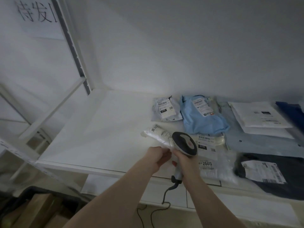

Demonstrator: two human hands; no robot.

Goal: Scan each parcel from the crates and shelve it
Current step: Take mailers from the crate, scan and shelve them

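Parcel in hand is a small white crinkled plastic pouch with a printed label (157, 135), held over the front part of the white shelf board (98, 129), roughly midway along its width and to the left of the parcels already lying there. The left hand (158, 157) pinches the pouch's near end, fingers curled round the plastic, so the pouch sticks up and away from the hand toward the back wall, label side upward. The right hand (184, 159) is wrapped round the handle of a grey and white corded handheld barcode scanner (185, 143), whose head sits just beside the pouch's right edge, touching or nearly so; I cannot tell which. This looks like the scanning step: the scanner head is close against the pouch, yet whether a read has registered cannot be seen. The next move probably calls for aiming the scanner's window squarely at the barcode on the label, then laying the pouch flat on the bare left stretch of the shelf board, clear of the grey pouch (166, 109) and the light blue bag (200, 117) near the back edge and the clear bagged parcel (212, 155) at the front edge.
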